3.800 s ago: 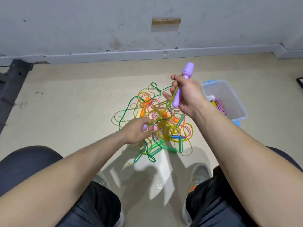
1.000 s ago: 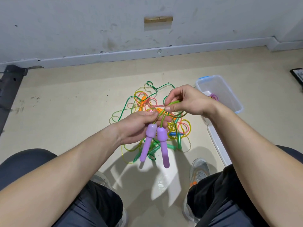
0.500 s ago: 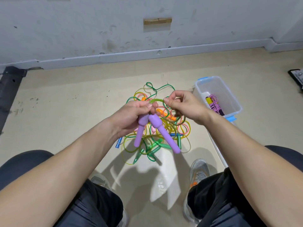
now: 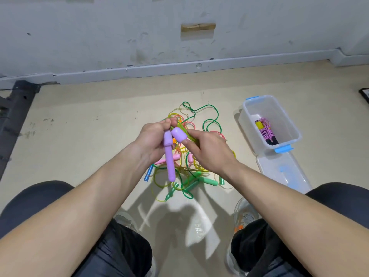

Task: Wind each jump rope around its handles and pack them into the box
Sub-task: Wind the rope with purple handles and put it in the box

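Observation:
My left hand pinches the top of one purple handle, which hangs down over the pile. Beside it, my right hand holds the second purple handle by its lower part, its rounded head pointing up. A light green cord runs from both handle tops behind my fingers. A tangle of coloured jump ropes lies on the floor below my hands. The clear plastic box stands at the right with a wound pink rope inside.
The box's clear lid with blue clips lies on the floor in front of the box. A grey wall and skirting run across the back. A dark metal frame stands at far left. My knees and shoes frame the bottom.
Since a second ago both hands have come closer to me. My right hand moved from pinching the green cord to holding the second purple handle, which now points upward.

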The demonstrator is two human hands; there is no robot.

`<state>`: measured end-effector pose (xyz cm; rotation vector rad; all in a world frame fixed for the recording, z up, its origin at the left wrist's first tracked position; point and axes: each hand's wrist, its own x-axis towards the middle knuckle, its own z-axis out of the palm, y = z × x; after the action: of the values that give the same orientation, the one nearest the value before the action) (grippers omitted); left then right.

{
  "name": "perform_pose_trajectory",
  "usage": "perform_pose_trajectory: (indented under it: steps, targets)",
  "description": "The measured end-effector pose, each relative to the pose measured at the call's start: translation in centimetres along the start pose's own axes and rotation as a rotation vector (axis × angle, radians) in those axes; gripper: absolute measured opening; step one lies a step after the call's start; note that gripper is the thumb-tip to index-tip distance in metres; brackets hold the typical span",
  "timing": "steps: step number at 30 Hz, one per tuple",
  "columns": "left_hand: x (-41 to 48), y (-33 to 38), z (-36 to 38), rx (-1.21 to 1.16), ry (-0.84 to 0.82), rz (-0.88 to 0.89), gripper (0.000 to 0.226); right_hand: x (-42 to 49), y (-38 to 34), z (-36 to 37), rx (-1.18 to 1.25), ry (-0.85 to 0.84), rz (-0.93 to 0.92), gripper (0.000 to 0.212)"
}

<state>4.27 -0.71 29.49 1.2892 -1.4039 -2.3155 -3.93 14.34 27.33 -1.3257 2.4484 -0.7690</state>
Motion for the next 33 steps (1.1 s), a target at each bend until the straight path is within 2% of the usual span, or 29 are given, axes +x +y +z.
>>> perform_pose_trajectory:
  steps: [7, 12, 18, 20, 22, 26, 30, 33]
  targets:
    - [0.0, -0.3, 0.6, -0.083, -0.054, 0.037, 0.027, 0.5, -0.4, 0.9, -0.022, -0.02, 0.104, 0.034]
    - [0.1, -0.1, 0.6, -0.079, -0.031, 0.075, 0.03, 0.8, -0.3, 1.7, 0.107, 0.016, 0.177, 0.042]
    - [0.2, -0.3, 0.8, -0.082, 0.01, 0.12, 0.03, 0.4, -0.7, 1.2, 0.005, 0.015, 0.131, 0.035]
    - [0.3, -0.5, 0.8, -0.077, -0.004, 0.151, 0.029, 0.3, -1.0, 1.1, 0.018, -0.002, 0.176, 0.032]
    - [0.4, -0.5, 0.9, -0.074, -0.031, 0.178, 0.028, 0.3, -1.3, 1.0, 0.022, -0.017, 0.238, 0.039]
    - [0.3, -0.8, 1.4, -0.034, -0.134, 0.194, 0.006, 0.2, -2.1, 0.5, -0.037, -0.015, 0.293, 0.043]
    - [0.7, -1.6, 1.3, 0.12, -0.141, 0.215, 0.031, 0.2, -2.5, 0.6, -0.064, -0.059, 0.332, 0.043]
    - [0.9, -1.9, 1.0, 0.229, -0.063, 0.257, 0.032, 0.5, -2.8, 0.0, 0.173, -0.1, 0.346, 0.036]
